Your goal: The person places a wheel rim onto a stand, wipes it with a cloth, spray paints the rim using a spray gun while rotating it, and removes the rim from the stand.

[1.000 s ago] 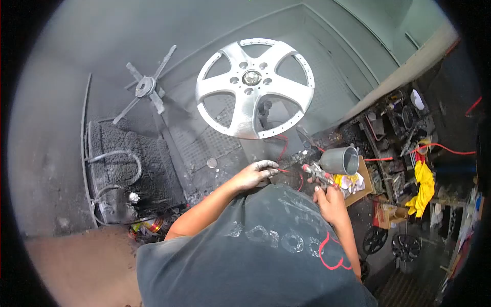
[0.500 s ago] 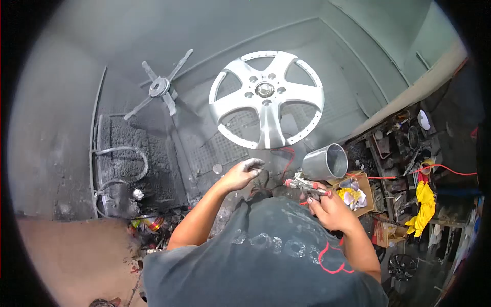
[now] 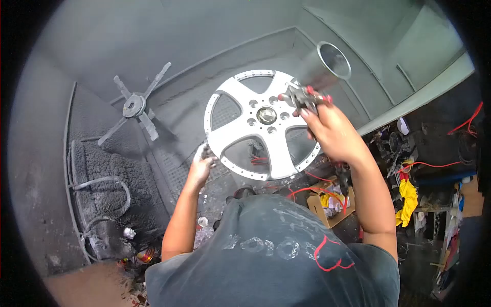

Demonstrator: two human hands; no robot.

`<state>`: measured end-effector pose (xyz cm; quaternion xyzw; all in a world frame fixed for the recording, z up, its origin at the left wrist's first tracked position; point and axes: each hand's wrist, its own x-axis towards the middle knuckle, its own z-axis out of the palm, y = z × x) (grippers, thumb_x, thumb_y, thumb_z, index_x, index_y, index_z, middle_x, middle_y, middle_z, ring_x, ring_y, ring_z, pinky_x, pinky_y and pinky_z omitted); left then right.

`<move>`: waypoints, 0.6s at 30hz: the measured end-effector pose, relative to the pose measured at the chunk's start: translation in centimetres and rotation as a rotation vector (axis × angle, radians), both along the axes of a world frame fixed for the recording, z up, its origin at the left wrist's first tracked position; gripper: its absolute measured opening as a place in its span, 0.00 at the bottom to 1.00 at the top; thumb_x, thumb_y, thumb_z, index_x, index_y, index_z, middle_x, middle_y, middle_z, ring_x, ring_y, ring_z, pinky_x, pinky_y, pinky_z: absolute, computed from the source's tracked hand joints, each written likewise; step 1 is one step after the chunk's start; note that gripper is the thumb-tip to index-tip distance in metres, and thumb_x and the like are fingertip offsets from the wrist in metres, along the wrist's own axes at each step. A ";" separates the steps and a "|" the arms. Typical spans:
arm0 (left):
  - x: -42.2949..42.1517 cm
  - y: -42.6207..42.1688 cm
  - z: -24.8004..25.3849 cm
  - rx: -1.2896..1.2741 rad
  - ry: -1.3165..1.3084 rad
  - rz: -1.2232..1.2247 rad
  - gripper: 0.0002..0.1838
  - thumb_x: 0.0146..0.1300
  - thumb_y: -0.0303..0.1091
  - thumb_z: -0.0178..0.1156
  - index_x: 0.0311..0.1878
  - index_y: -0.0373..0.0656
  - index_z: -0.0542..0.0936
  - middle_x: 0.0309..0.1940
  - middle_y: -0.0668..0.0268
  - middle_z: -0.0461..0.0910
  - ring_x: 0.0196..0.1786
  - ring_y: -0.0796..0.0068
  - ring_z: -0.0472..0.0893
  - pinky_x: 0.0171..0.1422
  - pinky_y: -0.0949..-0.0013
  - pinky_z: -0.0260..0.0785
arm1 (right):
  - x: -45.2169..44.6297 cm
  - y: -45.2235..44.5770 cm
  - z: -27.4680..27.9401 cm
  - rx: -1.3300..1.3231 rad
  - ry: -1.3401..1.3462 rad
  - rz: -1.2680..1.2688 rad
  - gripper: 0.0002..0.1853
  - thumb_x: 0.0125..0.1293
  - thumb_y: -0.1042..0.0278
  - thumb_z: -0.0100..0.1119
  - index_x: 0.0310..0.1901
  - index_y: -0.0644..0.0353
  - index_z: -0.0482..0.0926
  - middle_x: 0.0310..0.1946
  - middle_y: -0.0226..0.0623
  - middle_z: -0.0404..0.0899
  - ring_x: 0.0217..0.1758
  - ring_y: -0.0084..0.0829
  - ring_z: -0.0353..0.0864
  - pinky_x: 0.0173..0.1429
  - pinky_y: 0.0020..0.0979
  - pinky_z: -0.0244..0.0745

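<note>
A silver five-spoke alloy wheel (image 3: pixel 280 148) lies face up before me, with a round cap at its centre. At its lower left edge is my left hand (image 3: pixel 202 166), its paint-whitened fingers curled against the rim; how far they reach under is hidden. My right hand (image 3: pixel 332 128) is wrapped round a spray gun (image 3: pixel 296 97) and holds it above the wheel's right side. The gun's metal cup (image 3: pixel 335 62), blurred on its left side, tilts toward the upper right.
To the left stands a four-armed metal stand (image 3: pixel 135 106), above a grey-coated block with a hose (image 3: pixel 125 192). A cardboard box (image 3: pixel 319 210) holds crumpled paper beside me. A yellow cloth (image 3: pixel 407 202) and a red air hose (image 3: pixel 434 164) are at right.
My right hand has raised the spray gun from beside my body to over the wheel. My left hand has moved left to the rim. The view has shifted too.
</note>
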<state>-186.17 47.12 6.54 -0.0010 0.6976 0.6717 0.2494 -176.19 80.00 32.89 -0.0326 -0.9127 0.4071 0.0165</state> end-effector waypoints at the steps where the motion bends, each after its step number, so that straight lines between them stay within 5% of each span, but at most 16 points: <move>1: -1.2 -0.1 0.0 0.008 -0.009 -0.006 0.31 0.59 0.18 0.45 0.69 0.42 0.68 0.59 0.64 0.76 0.50 0.76 0.77 0.50 0.71 0.70 | -2.0 -0.3 -0.1 0.008 -0.022 -0.012 0.17 0.75 0.64 0.50 0.37 0.75 0.74 0.25 0.52 0.77 0.28 0.44 0.80 0.36 0.42 0.73; 7: -5.7 0.1 1.0 0.105 0.033 -0.055 0.34 0.57 0.17 0.46 0.71 0.38 0.68 0.51 0.64 0.78 0.47 0.76 0.76 0.49 0.73 0.69 | -10.4 -2.3 -1.7 0.260 0.007 -0.143 0.20 0.74 0.63 0.50 0.31 0.75 0.75 0.32 0.63 0.78 0.41 0.60 0.79 0.48 0.52 0.72; 12: -5.9 -0.6 2.2 0.092 0.033 -0.147 0.31 0.57 0.17 0.47 0.68 0.37 0.72 0.44 0.68 0.76 0.44 0.78 0.74 0.49 0.74 0.68 | -12.1 -1.5 -2.4 0.421 -0.005 -0.187 0.17 0.75 0.66 0.49 0.38 0.76 0.77 0.43 0.65 0.79 0.47 0.61 0.80 0.55 0.52 0.72; 18: -5.1 -0.7 1.3 -0.011 0.146 -0.192 0.27 0.58 0.18 0.50 0.63 0.35 0.75 0.37 0.70 0.76 0.40 0.79 0.74 0.48 0.73 0.69 | -12.2 0.8 -4.0 0.475 -0.005 -0.218 0.17 0.74 0.66 0.49 0.39 0.77 0.77 0.41 0.65 0.79 0.47 0.60 0.80 0.54 0.51 0.73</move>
